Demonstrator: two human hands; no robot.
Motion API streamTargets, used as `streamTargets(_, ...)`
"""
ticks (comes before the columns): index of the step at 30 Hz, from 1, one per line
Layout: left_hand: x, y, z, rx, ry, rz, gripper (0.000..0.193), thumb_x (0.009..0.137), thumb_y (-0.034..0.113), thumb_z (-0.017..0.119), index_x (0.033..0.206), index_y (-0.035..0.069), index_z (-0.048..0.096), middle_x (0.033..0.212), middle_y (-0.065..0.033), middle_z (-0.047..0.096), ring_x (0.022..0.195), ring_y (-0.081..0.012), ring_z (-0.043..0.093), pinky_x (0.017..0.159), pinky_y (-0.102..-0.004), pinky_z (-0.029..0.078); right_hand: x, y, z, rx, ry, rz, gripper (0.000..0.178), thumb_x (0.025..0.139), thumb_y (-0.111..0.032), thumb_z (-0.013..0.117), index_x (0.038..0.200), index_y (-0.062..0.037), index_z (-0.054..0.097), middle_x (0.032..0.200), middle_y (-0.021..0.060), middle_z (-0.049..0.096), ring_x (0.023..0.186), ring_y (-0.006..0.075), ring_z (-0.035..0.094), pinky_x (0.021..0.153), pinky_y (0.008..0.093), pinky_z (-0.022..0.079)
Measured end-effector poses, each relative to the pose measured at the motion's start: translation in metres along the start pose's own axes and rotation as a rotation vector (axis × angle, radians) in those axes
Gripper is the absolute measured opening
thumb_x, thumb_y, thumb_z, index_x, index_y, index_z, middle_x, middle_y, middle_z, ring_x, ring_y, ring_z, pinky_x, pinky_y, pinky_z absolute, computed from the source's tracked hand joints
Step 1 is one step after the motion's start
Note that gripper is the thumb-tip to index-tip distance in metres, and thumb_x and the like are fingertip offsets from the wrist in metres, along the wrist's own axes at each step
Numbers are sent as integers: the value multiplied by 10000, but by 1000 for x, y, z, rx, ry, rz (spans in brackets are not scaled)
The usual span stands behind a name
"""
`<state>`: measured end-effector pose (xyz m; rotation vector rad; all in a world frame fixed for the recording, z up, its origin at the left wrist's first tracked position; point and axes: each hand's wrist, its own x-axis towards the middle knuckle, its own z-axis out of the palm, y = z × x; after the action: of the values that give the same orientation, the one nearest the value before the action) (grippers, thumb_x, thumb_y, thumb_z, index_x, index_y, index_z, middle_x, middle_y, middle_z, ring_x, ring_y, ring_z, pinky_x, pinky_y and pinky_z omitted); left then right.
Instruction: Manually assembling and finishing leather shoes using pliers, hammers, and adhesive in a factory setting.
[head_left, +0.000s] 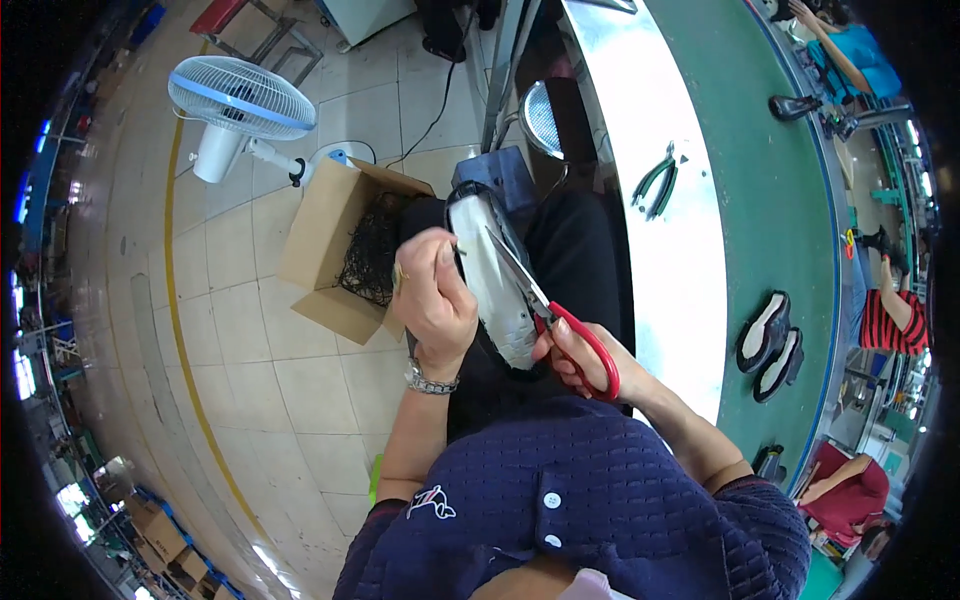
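Observation:
A dark shoe (pixel 481 262) lies on my lap with its pale, whitish underside turned up. My right hand (pixel 572 362) grips scissors (pixel 597 348) with red handles; the blades are parted and reach up across the shoe's underside. Beside the shoe's left edge, my left hand (pixel 437 300) is closed, thumb and fingers pressed together. A small dark bit shows near its fingertips, too small to make out. The shoe's far side is partly hidden by the scissors.
An open cardboard box (pixel 318 225) of dark stringy scraps stands at left, below a fan (pixel 243 97). On the white worktop (pixel 680 330) lie green-handled pliers (pixel 660 182). A green conveyor (pixel 770 220) carries several shoes, including a pair (pixel 768 345). Other people work beyond.

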<state>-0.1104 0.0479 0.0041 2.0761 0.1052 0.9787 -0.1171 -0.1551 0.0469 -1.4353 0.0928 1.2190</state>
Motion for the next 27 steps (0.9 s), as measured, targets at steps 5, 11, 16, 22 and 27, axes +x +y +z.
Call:
streamTargets(5,61,32,-26,-105,407,329,135,983,47,438,1074,-53,436,916,-206,622,640,-190,560,557,-295,506,-6,4,-19,169,-105,10,750,901,-709,325,1078,-27,583,683,-59,441,522,42,412,457,192,346)
streamTargets(11,57,-65,-69,504,153,98,172,946,104,559,903,-61,577,1026,-183,604,769,-268,601,630,-339,504,-22,42,-74,212,408,-134,683,924,-642,424,1078,2,595,739,-37,462,549,73,416,482,211,341)
streamTargets(16,-11,-181,-95,800,-311,-262,304,939,155,562,1149,-60,523,1252,-222,518,1074,-387,537,883,-419,463,-34,103,-156,-593,1318,-76,516,762,-396,772,1012,33,630,895,112,619,733,205,587,674,344,481)
streamTargets(22,-7,-96,-48,494,-397,-214,636,945,261,532,1459,-6,269,1482,-210,335,1378,-402,279,1124,-438,252,-43,132,-190,-941,1448,-6,518,770,-279,754,1136,49,591,1029,210,609,935,376,603,851,420,472)
streamTargets(27,15,-4,10,373,-811,636,579,922,366,559,1382,27,462,1456,-165,408,1397,-330,294,1121,-473,242,14,73,-220,-873,1438,-356,442,831,-333,691,1065,40,647,1048,220,638,981,359,615,856,417,479)
